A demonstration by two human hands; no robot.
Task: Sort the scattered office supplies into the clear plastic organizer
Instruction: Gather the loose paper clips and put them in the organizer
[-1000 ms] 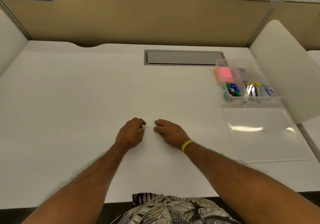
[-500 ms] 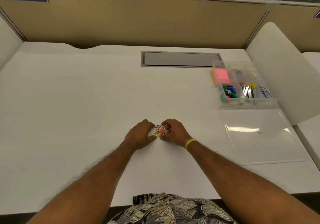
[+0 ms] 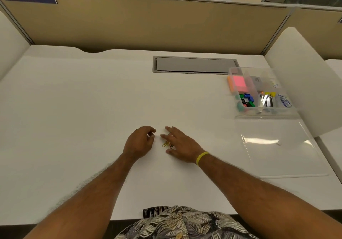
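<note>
— So, the organizer (image 3: 246, 114)?
— Two o'clock, well apart. The hands have parted: right hand (image 3: 182, 144) lies flat, fingers spread; left hand (image 3: 140, 142) is curled at nine o'clock, grip unclear. The paper clips (image 3: 167, 143) under the right hand aren't lifted yet.

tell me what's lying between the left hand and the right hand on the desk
In the head view, a small cluster of coloured paper clips lies on the white desk between the left hand and right hand, partly under the right fingers.
</note>
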